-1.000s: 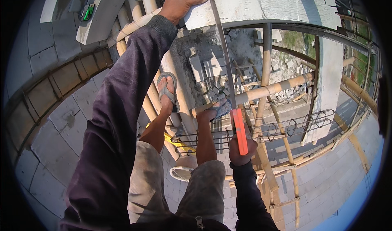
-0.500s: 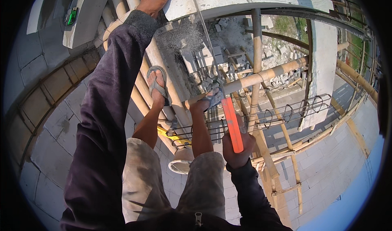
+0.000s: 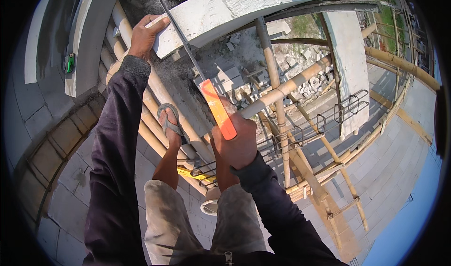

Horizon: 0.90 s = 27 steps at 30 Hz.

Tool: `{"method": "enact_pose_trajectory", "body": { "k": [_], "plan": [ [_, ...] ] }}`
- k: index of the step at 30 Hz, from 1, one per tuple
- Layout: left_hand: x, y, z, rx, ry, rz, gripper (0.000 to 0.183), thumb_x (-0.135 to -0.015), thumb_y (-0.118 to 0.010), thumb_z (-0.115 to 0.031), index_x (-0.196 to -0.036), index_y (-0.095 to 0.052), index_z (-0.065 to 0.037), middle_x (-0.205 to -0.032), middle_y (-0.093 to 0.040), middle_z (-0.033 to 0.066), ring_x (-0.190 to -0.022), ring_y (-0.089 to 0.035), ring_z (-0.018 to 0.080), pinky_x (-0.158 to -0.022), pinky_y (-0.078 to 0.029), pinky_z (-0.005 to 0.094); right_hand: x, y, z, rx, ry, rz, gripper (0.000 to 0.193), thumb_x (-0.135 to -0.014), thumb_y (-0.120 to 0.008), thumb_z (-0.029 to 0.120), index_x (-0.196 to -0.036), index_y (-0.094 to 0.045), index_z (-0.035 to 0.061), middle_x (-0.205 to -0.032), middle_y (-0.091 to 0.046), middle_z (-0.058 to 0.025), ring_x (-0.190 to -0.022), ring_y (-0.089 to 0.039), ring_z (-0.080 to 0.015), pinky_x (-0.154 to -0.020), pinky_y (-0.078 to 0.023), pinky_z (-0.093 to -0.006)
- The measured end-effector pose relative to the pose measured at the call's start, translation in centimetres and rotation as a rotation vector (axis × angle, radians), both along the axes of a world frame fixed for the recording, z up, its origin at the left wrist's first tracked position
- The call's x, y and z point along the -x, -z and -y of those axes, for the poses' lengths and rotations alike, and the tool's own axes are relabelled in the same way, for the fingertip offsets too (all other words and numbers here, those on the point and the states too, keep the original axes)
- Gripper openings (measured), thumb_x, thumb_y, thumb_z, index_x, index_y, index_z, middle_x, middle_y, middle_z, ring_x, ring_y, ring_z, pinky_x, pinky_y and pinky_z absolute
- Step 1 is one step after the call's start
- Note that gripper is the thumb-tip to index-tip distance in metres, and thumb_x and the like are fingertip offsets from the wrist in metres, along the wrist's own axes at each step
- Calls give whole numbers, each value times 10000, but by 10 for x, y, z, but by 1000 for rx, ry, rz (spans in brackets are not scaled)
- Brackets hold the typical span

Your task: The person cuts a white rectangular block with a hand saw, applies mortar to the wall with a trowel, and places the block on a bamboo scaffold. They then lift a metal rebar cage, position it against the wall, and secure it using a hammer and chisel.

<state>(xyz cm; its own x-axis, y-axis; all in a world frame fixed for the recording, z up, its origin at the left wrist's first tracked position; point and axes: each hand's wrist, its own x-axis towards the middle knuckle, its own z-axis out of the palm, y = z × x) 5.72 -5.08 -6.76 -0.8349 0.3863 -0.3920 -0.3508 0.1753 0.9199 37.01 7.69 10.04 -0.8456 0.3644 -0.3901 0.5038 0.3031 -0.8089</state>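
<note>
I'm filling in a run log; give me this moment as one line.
left grip: on left end of white block | right grip: around orange saw handle | saw blade: crosses block beside left grip

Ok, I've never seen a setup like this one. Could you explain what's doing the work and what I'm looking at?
There's no machine here: a person works with two bare hands, seen by a wide fisheye camera on their head, looking down. That's why straight edges look bent.

The right hand holds a saw by its orange handle, its blade angled over one end of a long pale block. The left hand touches that end.

There's no tabletop; below are bamboo poles and rubble. A small green-and-black object lies at far left; I can't tell what it is.
</note>
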Motion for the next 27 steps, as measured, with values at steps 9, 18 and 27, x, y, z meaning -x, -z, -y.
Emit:
{"method": "enact_pose_trajectory", "body": {
  "k": [9,18,27],
  "plan": [
    [-4,-4,1,-28,-53,30,339,-817,-816,-239,-1020,-663,-13,-901,-698,84,-739,-674,141,-664,-533,267,-63,-75,0,-64,-20,210,504,-768,-558,-16,-1270,-594,20,-735,-635,-146,-562,-633,-274,-565,-518,-321],
    [-6,-1,-1,-48,-71,0,348,-801,-821,-240,-1018,-678,-9,-889,-695,89,-739,-662,140,-674,-521,267,-43,-45,-2,-36,31,64,505,-786,-575,0,-1288,-598,44,-679,-609,-152,-568,-635,-277,-549,-506,-324],
    [-4,-1,0,-35,-62,42,354,-805,-824,-244,-1024,-680,-6,-890,-707,103,-738,-680,151,-672,-532,267,-10,-43,-5,-18,12,59,442,-781,-619,-2,-1223,-619,5,-659,-605,-151,-539,-614,-269,-540,-496,-334]
  ]
}}
